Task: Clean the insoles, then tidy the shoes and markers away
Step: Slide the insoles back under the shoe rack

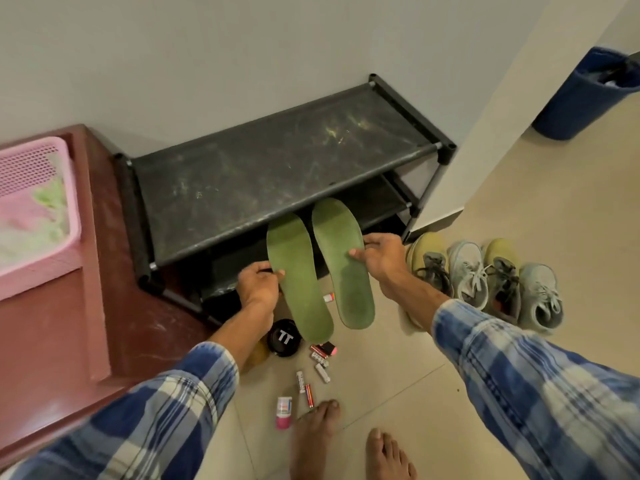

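I am holding a pair of flat green foam insoles (299, 275) before the dusty black two-tier shoe rack (277, 174), left hand (258, 284) and right hand (381, 252) fingers each pinching one

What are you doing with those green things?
A person is holding up two green insoles in front of the shoe rack. The left hand grips the left insole by its edge, and the right hand grips the right insole. Four shoes stand on the floor to the right. Markers lie scattered by the bare feet.
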